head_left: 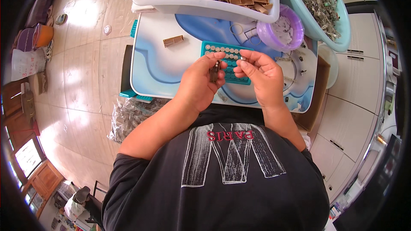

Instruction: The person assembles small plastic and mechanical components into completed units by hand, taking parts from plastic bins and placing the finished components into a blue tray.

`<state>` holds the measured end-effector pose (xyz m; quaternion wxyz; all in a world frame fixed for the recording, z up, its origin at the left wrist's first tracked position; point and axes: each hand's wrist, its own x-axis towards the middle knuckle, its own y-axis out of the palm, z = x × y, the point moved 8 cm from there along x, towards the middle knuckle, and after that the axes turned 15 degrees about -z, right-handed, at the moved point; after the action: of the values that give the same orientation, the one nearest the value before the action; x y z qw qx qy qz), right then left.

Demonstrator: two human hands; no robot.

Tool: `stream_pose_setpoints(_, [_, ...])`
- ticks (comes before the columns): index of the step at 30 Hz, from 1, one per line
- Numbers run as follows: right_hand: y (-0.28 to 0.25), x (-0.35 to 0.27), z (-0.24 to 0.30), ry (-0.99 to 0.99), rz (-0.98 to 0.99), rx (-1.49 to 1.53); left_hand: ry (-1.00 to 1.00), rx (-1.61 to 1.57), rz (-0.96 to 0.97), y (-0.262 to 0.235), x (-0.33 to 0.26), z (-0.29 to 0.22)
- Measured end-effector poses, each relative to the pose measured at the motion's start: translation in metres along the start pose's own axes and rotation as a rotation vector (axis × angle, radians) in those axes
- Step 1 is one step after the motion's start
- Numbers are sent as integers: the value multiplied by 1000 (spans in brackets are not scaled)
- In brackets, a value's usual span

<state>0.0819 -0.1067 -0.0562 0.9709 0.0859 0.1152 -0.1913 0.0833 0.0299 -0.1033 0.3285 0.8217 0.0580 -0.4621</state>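
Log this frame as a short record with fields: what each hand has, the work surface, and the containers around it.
left hand: left hand grips a small dark part upright between its fingers
right hand: right hand pinches a tiny silvery piece beside the dark part
below the hands: teal tray with rows of small round pieces
surface: white and blue table
on the table: one loose brown part
containers: white tub of brown parts; purple bowl; pale teal basin of small metal bits

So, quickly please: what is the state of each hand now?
Left hand: closed, holding a small dark brown part upright.
Right hand: fingers pinched on a tiny metal piece, above the teal tray.
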Motion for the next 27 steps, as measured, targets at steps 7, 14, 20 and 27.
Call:
stream_pose_setpoints(7, [-5,2,1,-331,-14,-400,-41,39,46,2,-1,2])
stream_pose_setpoints(14, [-2,-2,14,-708,-72,-690,-60,136,41,2,-2,6])
stream_pose_setpoints(20, [6,-8,7,-887,29,-990,-2,135,-19,0,-5,2])
stream_pose_setpoints(27, [4,3,14,-860,-70,-910,72,185,-26,-6,-3,-1])
